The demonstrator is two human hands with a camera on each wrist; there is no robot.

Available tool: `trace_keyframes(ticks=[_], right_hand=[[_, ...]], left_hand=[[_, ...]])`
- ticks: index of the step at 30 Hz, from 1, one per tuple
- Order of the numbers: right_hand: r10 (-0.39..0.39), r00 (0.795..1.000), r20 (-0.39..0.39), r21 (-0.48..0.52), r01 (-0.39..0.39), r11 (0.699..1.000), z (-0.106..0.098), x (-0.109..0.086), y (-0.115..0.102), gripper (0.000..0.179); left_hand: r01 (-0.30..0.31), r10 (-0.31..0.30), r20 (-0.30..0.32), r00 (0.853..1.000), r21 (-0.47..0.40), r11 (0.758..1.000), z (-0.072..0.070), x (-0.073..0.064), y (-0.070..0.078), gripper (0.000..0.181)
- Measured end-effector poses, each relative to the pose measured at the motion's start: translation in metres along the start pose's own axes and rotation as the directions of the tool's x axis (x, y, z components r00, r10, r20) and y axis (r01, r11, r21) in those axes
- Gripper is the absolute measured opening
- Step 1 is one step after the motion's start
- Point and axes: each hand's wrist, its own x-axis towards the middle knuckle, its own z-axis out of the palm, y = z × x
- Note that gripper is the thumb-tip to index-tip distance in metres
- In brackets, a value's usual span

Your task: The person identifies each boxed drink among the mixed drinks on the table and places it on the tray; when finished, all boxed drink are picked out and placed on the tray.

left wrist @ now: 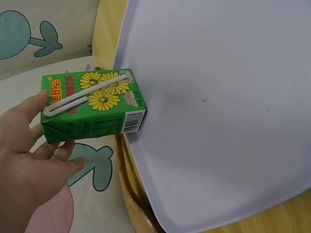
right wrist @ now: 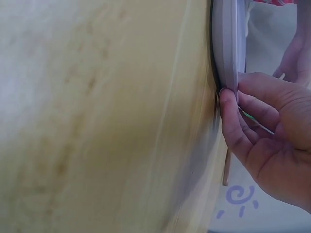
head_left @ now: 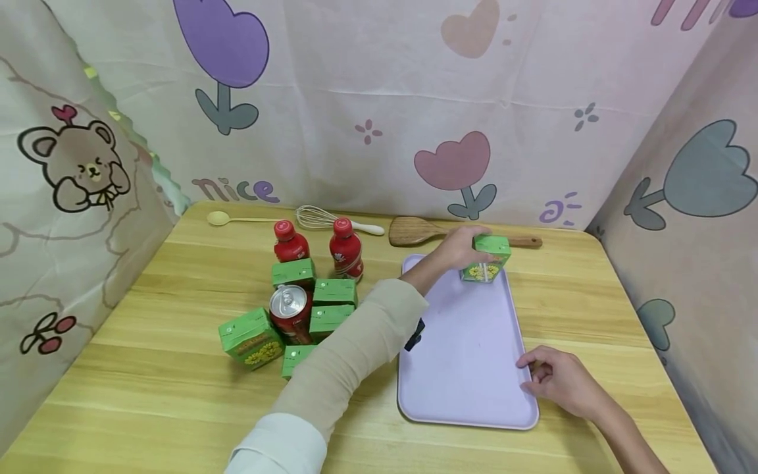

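My left hand (head_left: pixel 457 249) grips a green drink carton (head_left: pixel 493 253) by its upper end, at the far right corner of the lilac tray (head_left: pixel 468 362). Yellow flowers and a white straw show on the carton (left wrist: pixel 97 104) in the left wrist view, where its lower end meets the tray's edge. At the tray's near right side, my right hand (head_left: pixel 559 382) pinches the rim between thumb and fingers. The right wrist view shows those fingertips (right wrist: pixel 227 97) on the rim from outside.
Left of the tray stand several green cartons (head_left: pixel 251 339), a red can (head_left: pixel 290 313) and two red bottles (head_left: pixel 346 250). A yellow spoon (head_left: pixel 219 218), a whisk (head_left: pixel 316 217) and a wooden spatula (head_left: pixel 414 232) lie along the back, before a patterned cloth (head_left: pixel 331 99).
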Motion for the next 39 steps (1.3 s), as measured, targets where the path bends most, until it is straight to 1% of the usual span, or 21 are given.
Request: trace_keyframes(ticks=[2,5,7,11,15,18,21,23,26,29,31,33,35,36,37,39], right_hand=[[0.001,1.000,0.004,-0.005,-0.001,1.000,0.000,0.000,0.000,0.029],[0.013,1.000,0.012,-0.007,-0.013,1.000,-0.001,0.000,-0.001,0.029],[0.024,1.000,0.018,-0.005,-0.024,1.000,-0.001,0.000,-0.001,0.029],[0.038,0.999,0.020,-0.005,-0.038,0.999,0.000,-0.001,-0.001,0.030],[0.032,0.999,0.017,-0.010,-0.032,0.999,0.000,-0.001,-0.001,0.030],[0.025,1.000,0.017,-0.014,-0.025,1.000,0.000,0.000,-0.001,0.030],[0.019,1.000,0.017,-0.015,-0.019,1.000,0.000,0.000,-0.001,0.029],[0.018,1.000,0.017,-0.013,-0.018,1.000,0.000,0.000,-0.001,0.029],[0.021,1.000,0.015,-0.012,-0.020,1.000,0.000,0.000,-0.001,0.030],[0.028,1.000,0.013,-0.015,-0.028,1.000,0.000,-0.001,-0.001,0.030],[0.031,0.999,0.012,-0.016,-0.031,0.999,0.000,-0.001,-0.001,0.030],[0.034,0.999,0.011,-0.017,-0.034,0.999,0.001,-0.001,-0.002,0.030],[0.033,0.999,0.010,-0.019,-0.032,0.999,0.001,-0.001,-0.002,0.030],[0.031,0.999,0.008,-0.020,-0.031,0.999,0.001,0.000,-0.002,0.030],[0.030,1.000,0.008,-0.023,-0.030,0.999,0.001,0.000,-0.002,0.030],[0.028,1.000,0.008,-0.027,-0.028,0.999,0.001,0.000,-0.002,0.030]], left_hand=[[-0.014,0.014,0.008,1.000,0.006,1.000,-0.003,-0.002,0.002,0.063],[-0.046,0.046,0.007,0.999,-0.020,0.999,-0.009,-0.007,0.006,0.065],[-0.076,0.076,-0.001,0.997,-0.032,0.997,-0.013,-0.009,0.008,0.064],[-0.117,0.116,-0.032,0.993,-0.035,0.992,-0.019,-0.013,0.014,0.062],[-0.141,0.138,-0.063,0.988,-0.060,0.988,-0.026,-0.018,0.021,0.062],[-0.192,0.187,-0.067,0.980,-0.062,0.979,-0.036,-0.026,0.027,0.058],[-0.261,0.257,-0.058,0.965,-0.069,0.963,-0.049,-0.037,0.033,0.054],[-0.303,0.299,-0.057,0.953,-0.095,0.948,-0.059,-0.045,0.036,0.053],[-0.329,0.322,-0.069,0.944,-0.156,0.931,-0.074,-0.059,0.039,0.055],[-0.347,0.336,-0.090,0.938,-0.181,0.920,-0.087,-0.074,0.040,0.056],[-0.377,0.363,-0.110,0.925,-0.166,0.911,-0.096,-0.085,0.039,0.055],[-0.407,0.392,-0.131,0.910,-0.118,0.906,-0.104,-0.095,0.036,0.055],[-0.426,0.414,-0.143,0.899,-0.072,0.902,-0.111,-0.105,0.031,0.054],[-0.425,0.415,-0.146,0.898,-0.047,0.904,-0.114,-0.111,0.028,0.054],[-0.417,0.409,-0.146,0.901,-0.032,0.908,-0.118,-0.116,0.025,0.055],[-0.395,0.389,-0.141,0.911,-0.018,0.919,-0.125,-0.128,0.018,0.056]])
